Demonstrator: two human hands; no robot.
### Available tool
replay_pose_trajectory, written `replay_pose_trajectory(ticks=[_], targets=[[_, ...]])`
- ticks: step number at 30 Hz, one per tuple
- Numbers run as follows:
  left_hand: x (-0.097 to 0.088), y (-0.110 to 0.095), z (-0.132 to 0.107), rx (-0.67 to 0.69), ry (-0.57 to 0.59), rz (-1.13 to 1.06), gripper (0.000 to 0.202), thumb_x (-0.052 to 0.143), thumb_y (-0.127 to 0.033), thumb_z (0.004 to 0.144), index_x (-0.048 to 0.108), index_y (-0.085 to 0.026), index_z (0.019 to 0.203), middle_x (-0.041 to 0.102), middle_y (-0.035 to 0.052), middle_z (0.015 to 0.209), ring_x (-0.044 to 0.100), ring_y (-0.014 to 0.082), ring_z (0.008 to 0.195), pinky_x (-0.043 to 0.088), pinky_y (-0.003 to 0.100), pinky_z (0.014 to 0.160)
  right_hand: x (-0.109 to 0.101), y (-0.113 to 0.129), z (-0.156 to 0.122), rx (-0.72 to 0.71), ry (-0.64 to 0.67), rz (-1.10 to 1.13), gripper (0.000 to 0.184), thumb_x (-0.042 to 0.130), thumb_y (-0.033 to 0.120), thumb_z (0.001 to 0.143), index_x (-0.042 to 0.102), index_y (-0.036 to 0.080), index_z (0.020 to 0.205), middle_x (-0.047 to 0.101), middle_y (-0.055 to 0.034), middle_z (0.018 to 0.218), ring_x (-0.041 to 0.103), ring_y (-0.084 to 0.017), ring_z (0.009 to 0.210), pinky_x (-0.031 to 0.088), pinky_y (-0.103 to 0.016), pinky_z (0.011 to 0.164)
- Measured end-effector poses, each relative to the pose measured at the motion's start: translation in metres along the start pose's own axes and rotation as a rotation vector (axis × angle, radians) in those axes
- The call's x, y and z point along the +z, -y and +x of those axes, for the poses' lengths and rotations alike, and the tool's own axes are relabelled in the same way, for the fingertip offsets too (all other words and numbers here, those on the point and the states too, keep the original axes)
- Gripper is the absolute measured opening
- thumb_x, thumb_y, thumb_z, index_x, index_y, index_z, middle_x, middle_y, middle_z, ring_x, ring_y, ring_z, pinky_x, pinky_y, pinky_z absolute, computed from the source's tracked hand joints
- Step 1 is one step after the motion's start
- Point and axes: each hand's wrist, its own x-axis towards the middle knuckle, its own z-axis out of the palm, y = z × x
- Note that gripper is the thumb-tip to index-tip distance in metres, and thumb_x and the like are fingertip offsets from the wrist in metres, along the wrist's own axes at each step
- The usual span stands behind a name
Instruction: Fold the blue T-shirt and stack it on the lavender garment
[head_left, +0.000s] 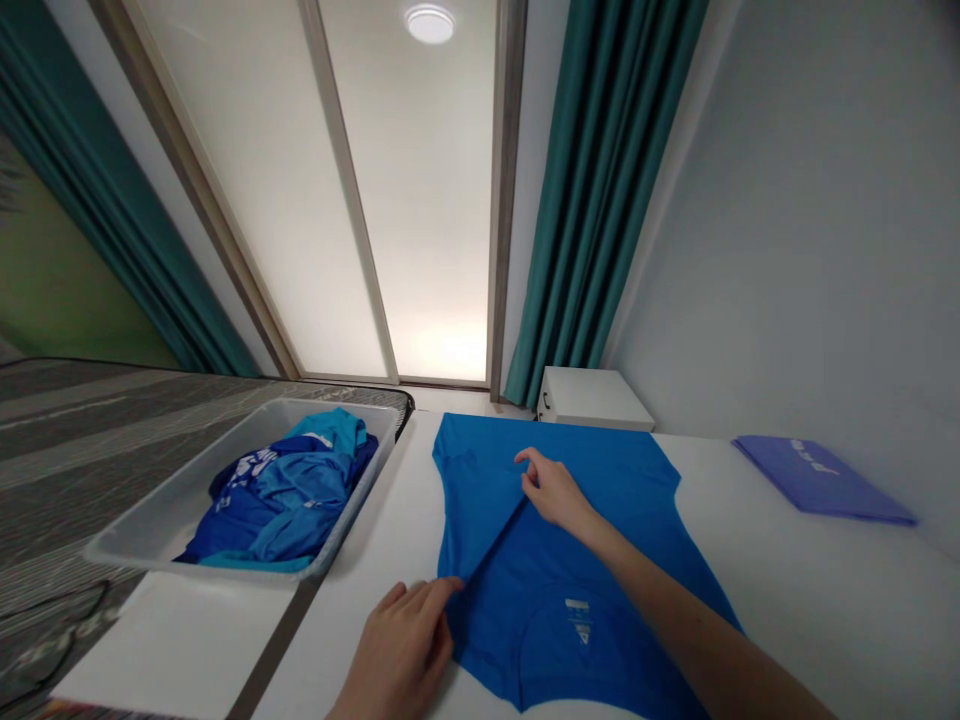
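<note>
Head view: a blue T-shirt (510,640) lies flat mid-worktop (810,610), creased diagonally. The right hand (553,490) pinches the crease; the left hand (397,650) touches its lower end, grip unclear. A grey tray (240,470) of blue garments (285,510) sits at the left edge.

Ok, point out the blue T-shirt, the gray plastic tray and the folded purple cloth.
Blue T-shirt (637,570): head view, on its body.
Gray plastic tray (187,500): head view, on its inner wall.
Folded purple cloth (821,482): head view, on its top face.
</note>
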Motion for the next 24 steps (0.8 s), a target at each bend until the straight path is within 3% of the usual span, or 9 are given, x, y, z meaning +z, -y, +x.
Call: replay_pose_trajectory(ticks=[9, 15, 20, 24], targets=[[0.007, 0.007, -0.008, -0.016, 0.03, 0.028, 0.043, 0.042, -0.004, 0.077, 0.05, -0.027, 0.113, 0.073, 0.0012, 0.087, 0.069, 0.0204, 0.072, 0.045, 0.036, 0.073, -0.002, -0.007, -0.022, -0.046, 0.05, -0.174, 0.028, 0.048, 0.01, 0.087, 0.058, 0.02, 0.11, 0.06, 0.0011, 0.076, 0.055, -0.016, 0.074, 0.032, -0.029, 0.072], [-0.012, 0.003, 0.0, -0.06, 0.156, -0.059, 0.026, 0.042, -0.011, 0.085, 0.059, -0.027, 0.096, 0.071, 0.0002, 0.079, 0.066, 0.0195, 0.069, 0.044, 0.035, 0.074, -0.003, -0.007, -0.034, -0.099, 0.115, -0.21, 0.03, 0.048, 0.01, 0.088, 0.059, 0.02, 0.114, 0.062, -0.0013, 0.081, 0.057, -0.018, 0.079, 0.032, -0.03, 0.074], [-0.033, 0.002, 0.024, -0.099, 0.134, -0.142, 0.021, 0.042, -0.026, 0.093, 0.063, -0.027, 0.095, 0.067, 0.0019, 0.073, 0.062, 0.0197, 0.068, 0.044, 0.032, 0.069, -0.027, -0.025, -0.03, -0.04, 0.045, -0.126, 0.026, 0.046, 0.018, 0.091, 0.061, 0.021, 0.111, 0.063, -0.0003, 0.079, 0.058, -0.018, 0.077, 0.035, -0.031, 0.075], [-0.037, 0.007, 0.063, -0.039, 0.104, -0.16, 0.022, 0.042, -0.028, 0.092, 0.064, -0.025, 0.095, 0.065, 0.0018, 0.072, 0.06, 0.0191, 0.066, 0.042, 0.032, 0.067, -0.05, -0.05, -0.033, 0.079, -0.048, -0.061, 0.025, 0.044, 0.02, 0.089, 0.066, 0.021, 0.102, 0.064, -0.0007, 0.075, 0.058, -0.017, 0.07, 0.037, -0.029, 0.069]])
